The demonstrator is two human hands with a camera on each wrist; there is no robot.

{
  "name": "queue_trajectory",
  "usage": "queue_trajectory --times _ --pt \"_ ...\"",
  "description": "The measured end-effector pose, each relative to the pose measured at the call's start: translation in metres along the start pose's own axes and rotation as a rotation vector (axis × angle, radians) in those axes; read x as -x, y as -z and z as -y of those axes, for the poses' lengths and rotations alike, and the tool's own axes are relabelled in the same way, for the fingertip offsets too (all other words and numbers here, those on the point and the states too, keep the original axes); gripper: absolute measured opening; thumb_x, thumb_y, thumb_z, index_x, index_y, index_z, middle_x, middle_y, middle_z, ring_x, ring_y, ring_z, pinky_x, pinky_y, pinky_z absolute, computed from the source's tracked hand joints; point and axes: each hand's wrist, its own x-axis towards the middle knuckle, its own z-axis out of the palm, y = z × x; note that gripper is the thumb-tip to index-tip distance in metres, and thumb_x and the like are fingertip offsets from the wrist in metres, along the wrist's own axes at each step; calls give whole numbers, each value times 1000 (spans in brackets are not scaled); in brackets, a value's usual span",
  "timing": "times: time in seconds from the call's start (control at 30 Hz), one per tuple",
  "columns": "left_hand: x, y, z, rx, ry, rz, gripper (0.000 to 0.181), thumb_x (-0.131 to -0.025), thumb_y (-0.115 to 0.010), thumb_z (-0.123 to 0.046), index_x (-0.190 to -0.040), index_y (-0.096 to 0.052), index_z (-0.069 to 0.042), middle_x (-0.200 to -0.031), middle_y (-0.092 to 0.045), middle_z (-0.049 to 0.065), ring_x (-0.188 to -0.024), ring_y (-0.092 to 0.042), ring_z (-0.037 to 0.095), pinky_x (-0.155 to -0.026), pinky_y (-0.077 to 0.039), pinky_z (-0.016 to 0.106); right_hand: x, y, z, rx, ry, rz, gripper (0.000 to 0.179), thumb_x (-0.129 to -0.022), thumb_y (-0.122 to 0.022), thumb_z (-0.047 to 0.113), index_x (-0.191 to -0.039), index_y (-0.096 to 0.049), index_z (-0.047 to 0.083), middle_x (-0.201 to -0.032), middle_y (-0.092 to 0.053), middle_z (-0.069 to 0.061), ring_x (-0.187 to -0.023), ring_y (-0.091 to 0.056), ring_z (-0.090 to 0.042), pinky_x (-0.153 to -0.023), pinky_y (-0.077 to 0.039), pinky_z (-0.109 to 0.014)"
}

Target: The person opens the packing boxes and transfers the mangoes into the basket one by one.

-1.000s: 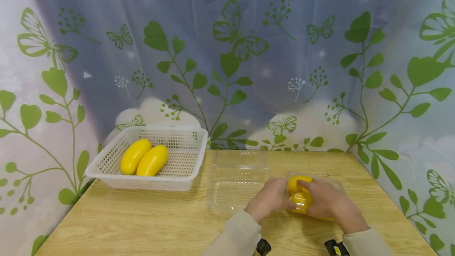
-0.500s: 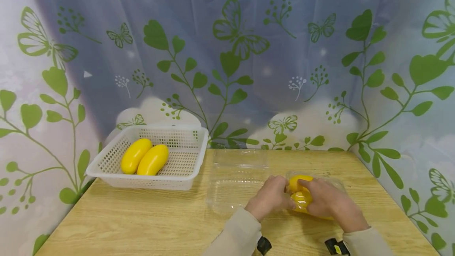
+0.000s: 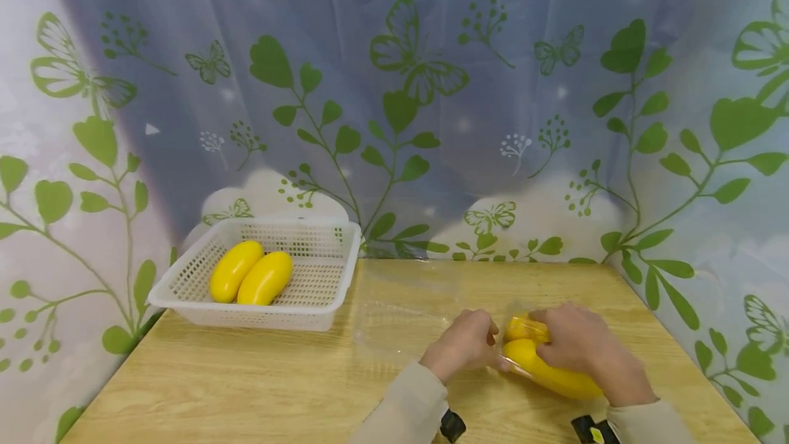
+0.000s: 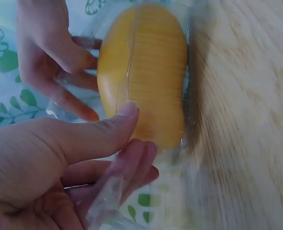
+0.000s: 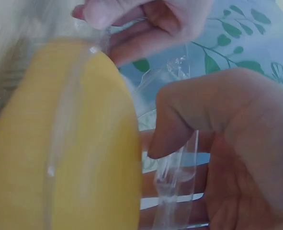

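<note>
Toward the table's right front, a clear plastic clamshell box (image 4: 191,86) holds two yellow mangoes (image 3: 555,372), the near one lying long toward the right. My left hand (image 3: 465,342) pinches the box's left edge between thumb and fingers, as the left wrist view shows. My right hand (image 3: 582,340) is over the mangoes, its thumb and fingers curled round a clear plastic flap (image 5: 167,184) of the box in the right wrist view. The palm hides part of the far mango.
A white perforated basket (image 3: 327,310) with two more yellow mangoes (image 3: 265,279) stands at the back left. Between basket and hands lies another clear clamshell box (image 3: 394,344), lid spread back. A leaf-patterned curtain (image 3: 493,88) hangs behind the wooden table (image 3: 246,389).
My right hand has shifted slightly right and up, and more of the near mango shows below it. The other clear box has slid a little left. The basket stays put.
</note>
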Motion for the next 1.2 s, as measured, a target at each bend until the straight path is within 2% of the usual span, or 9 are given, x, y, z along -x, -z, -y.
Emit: queue_trajectory --times 0.07,0.13,0.2,0.3,0.5,0.87,1.03,1.13,1.2 --pt "1 -1 -1 13 -16 12 41 -78 -92 -28 -108 -74 -7 -95 -71 -1 -88 -62 13 -72 -54 24 2 0 2 -2 -3 25 53 -77 -73 13 -128 -70 1 -68 -66 -3 -60 -48 -15 -59 -49 -38" --pt "1 -3 -2 26 -34 16 42 -78 -92 -27 -110 -72 -8 -94 -70 -2 -82 -60 11 -70 -52 23 3 0 3 -2 3 28 56 -76 -74 12 -130 -68 1 -69 -67 -5 -59 -51 -17 -60 -52 -40" --pt "1 -5 -3 36 -49 16 44 -78 -92 -26 -113 -72 -9 -95 -70 -2 -80 -59 9 -70 -52 23 5 1 2 -7 0 30 59 -74 -76 12 -131 -67 1 -88 -74 -10 -69 -60 -23 -70 -57 -48" --pt "1 -6 -4 34 -45 13 50 -77 -93 -29 -120 -73 -13 -107 -73 -3 -91 -63 9 -80 -55 24 6 3 -1 -17 24 48 63 -71 -80 8 -132 -66 -1 -113 -75 -17 -94 -70 -35 -88 -57 -59" --pt "1 -6 -5 40 -2 21 52 -75 -93 -37 -121 -76 -19 -129 -72 -5 -119 -65 16 -96 -56 30 8 3 -11 -30 76 62 66 -66 -79 -7 -130 -65 -2 -118 -73 -19 -103 -70 -38 -90 -57 -56" --pt "-1 -10 -3 58 -40 20 54 -79 -89 -45 -123 -75 -16 -131 -72 -2 -116 -67 16 -94 -58 30 11 4 -22 -18 108 74 72 -65 -77 -19 -133 -64 -2 -127 -69 -25 -115 -65 -48 -97 -54 -61" --pt "-1 -12 -5 54 -70 -19 49 -78 -90 -42 -115 -77 -12 -122 -75 0 -103 -66 12 -85 -55 25 11 6 -27 -62 79 52 70 -68 -66 -25 -134 -64 -2 -124 -70 -25 -109 -68 -44 -93 -55 -60" --pt "0 -12 -6 57 -62 -30 37 -77 -91 -39 -100 -78 -13 -98 -72 -5 -89 -58 9 -73 -49 23 12 11 -32 -98 67 36 72 -68 -61 -27 -135 -63 -2 -126 -69 -28 -100 -68 -34 -86 -59 -53" --pt "0 -12 -7 52 -58 -36 32 -77 -92 -38 -88 -73 -14 -82 -62 -7 -81 -51 8 -66 -43 23 13 15 -35 -139 66 8 71 -69 -59 -26 -136 -62 -3 -129 -67 -30 -79 -62 -24 -74 -57 -42"
